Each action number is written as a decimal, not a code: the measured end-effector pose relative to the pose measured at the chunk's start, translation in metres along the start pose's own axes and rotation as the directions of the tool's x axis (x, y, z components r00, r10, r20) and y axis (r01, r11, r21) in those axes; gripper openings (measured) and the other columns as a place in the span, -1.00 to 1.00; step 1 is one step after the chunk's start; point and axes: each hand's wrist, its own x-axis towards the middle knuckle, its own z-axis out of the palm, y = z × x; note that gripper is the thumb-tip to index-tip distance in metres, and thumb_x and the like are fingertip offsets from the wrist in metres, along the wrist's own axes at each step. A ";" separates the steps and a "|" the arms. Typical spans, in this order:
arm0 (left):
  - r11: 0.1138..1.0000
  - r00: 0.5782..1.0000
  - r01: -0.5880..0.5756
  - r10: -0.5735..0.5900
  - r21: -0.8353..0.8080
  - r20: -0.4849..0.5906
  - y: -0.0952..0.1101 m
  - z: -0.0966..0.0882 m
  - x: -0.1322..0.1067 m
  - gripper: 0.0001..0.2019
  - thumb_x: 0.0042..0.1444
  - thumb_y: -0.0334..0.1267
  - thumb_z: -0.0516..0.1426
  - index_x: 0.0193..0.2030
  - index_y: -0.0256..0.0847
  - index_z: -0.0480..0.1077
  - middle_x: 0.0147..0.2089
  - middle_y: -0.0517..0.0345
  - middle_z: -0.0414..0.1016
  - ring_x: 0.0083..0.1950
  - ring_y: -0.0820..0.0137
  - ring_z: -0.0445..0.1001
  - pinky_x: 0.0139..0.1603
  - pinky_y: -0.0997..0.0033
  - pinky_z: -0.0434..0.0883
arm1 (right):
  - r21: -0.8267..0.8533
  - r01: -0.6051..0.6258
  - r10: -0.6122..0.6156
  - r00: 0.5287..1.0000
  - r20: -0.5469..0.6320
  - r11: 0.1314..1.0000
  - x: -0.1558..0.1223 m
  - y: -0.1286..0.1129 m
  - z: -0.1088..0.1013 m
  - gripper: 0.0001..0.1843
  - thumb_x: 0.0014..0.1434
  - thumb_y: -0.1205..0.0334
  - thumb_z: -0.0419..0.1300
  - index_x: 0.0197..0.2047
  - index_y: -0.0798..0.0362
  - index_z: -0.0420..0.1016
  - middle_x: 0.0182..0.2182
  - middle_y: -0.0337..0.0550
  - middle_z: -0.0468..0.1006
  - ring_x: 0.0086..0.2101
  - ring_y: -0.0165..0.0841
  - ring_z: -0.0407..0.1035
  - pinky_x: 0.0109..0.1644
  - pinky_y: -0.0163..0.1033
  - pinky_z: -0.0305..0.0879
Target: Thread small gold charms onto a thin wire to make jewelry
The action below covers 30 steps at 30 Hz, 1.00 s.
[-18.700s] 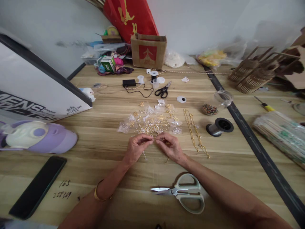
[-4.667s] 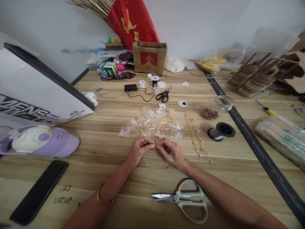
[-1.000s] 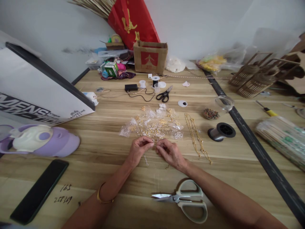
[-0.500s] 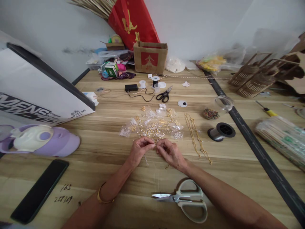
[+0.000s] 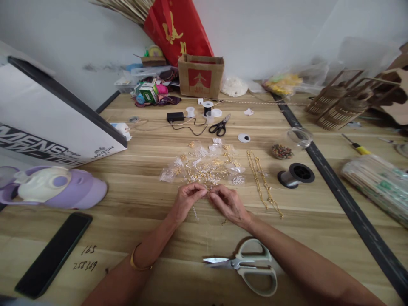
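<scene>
My left hand (image 5: 187,200) is closed in a pinch, and a short silver chain (image 5: 195,213) dangles beneath its fingers. Almost touching it, my right hand (image 5: 230,204) pinches too; whatever tiny piece lies between the fingertips is too small to name. A bit of gold chain (image 5: 223,222) shows under the right hand. Faint clear thread (image 5: 208,242) runs down toward the white-handled scissors (image 5: 237,263), which lie with blades slightly apart. Just beyond my fingertips spreads a pile of small gold and silver jewelry findings (image 5: 207,172), some in small clear bags.
Right of the pile lie a gold chain (image 5: 263,182), a wire spool (image 5: 295,175) and a tipped clear jar of beads (image 5: 282,151). Black scissors (image 5: 219,126) lie farther back. At left are a purple bottle (image 5: 83,189), a phone (image 5: 54,255) and a big white box (image 5: 57,123).
</scene>
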 end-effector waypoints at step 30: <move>0.955 0.985 0.055 -0.004 -0.292 0.172 0.009 -0.001 -0.003 -0.82 -0.04 -0.21 0.24 -0.45 -0.28 0.37 -0.32 0.03 0.54 -0.40 0.43 0.41 -0.32 0.42 0.33 | 0.380 -0.136 0.256 0.924 -0.285 0.915 0.013 0.005 -0.010 -0.51 0.29 -0.11 -0.20 -0.36 0.03 0.36 -0.54 -0.13 0.39 -0.58 -0.41 0.21 -0.57 -0.29 0.16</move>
